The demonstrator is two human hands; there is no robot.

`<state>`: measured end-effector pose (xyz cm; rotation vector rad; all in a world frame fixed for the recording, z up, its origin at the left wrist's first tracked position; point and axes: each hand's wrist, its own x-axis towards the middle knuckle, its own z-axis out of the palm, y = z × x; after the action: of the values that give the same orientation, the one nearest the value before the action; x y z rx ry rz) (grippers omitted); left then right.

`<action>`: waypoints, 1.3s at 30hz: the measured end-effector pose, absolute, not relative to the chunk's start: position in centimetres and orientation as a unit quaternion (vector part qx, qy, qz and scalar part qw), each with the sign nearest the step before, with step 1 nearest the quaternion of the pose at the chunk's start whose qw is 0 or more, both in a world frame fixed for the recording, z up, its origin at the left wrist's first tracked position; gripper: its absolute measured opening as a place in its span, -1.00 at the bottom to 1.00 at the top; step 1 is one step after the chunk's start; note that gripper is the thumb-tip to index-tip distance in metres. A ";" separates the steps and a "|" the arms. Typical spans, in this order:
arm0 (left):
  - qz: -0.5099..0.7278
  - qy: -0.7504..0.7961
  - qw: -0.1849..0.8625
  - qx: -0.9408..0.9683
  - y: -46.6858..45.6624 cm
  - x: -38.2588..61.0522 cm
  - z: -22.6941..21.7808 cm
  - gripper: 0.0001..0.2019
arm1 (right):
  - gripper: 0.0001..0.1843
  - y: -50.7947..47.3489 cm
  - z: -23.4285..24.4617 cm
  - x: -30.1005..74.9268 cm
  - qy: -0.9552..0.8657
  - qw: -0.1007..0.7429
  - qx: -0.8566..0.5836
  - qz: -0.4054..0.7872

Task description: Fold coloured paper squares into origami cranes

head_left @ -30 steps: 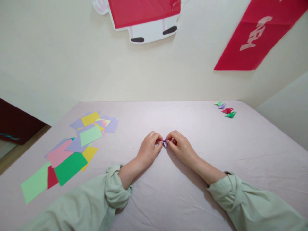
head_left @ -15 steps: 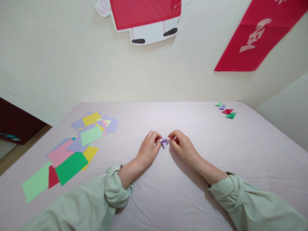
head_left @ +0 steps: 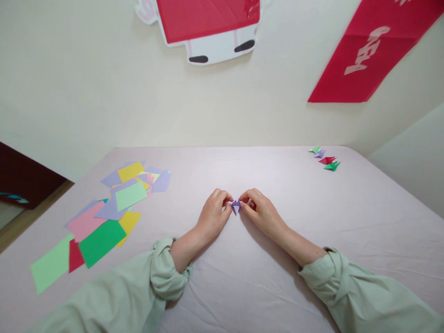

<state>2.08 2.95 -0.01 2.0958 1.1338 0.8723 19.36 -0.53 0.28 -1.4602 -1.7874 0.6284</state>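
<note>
A small folded purple paper piece [head_left: 236, 204] lies on the pale pink table [head_left: 243, 286] at the centre. My left hand [head_left: 214, 213] pinches its left tip with curled fingers. My right hand [head_left: 261, 211] pinches its right tip the same way. Both wrists rest on the table, with pale green sleeves pushed up the forearms.
Several loose coloured paper sheets [head_left: 104, 217] lie spread at the left of the table. A few small folded paper pieces [head_left: 326, 158] in green, purple and red sit at the far right corner. Red paper decorations [head_left: 208, 23] hang on the wall behind.
Half a second ago my fingers had drawn apart from the purple piece, leaving it free on the table. Now both hands have closed back in and pinch it again.
</note>
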 end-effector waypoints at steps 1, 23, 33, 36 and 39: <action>0.327 0.426 0.294 0.790 2.9 2.1 0.0 -0.82 | -0.89 -0.5 0.3 19.3 -0.701 0.361 -0.566 0.240; 0.319 0.437 0.272 0.796 3.0 2.0 -0.2 -0.78 | -0.93 -0.5 0.1 19.3 -0.694 0.367 -0.569 0.245; 0.330 0.427 0.277 0.795 3.3 1.8 -0.3 -0.79 | -0.90 0.0 0.6 19.6 -0.677 0.383 -0.586 0.229; 0.334 0.423 0.277 0.796 3.4 1.8 -0.5 -0.79 | -0.91 0.7 1.1 21.6 -0.651 0.406 -0.604 0.216; 0.334 0.420 0.279 0.796 3.6 1.8 -0.6 -0.80 | -0.90 1.5 1.4 25.1 -0.608 0.427 -0.638 0.201</action>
<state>1.81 3.55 -0.63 2.1354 1.1271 0.8968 25.05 1.46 1.41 -1.5942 -1.5201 0.5027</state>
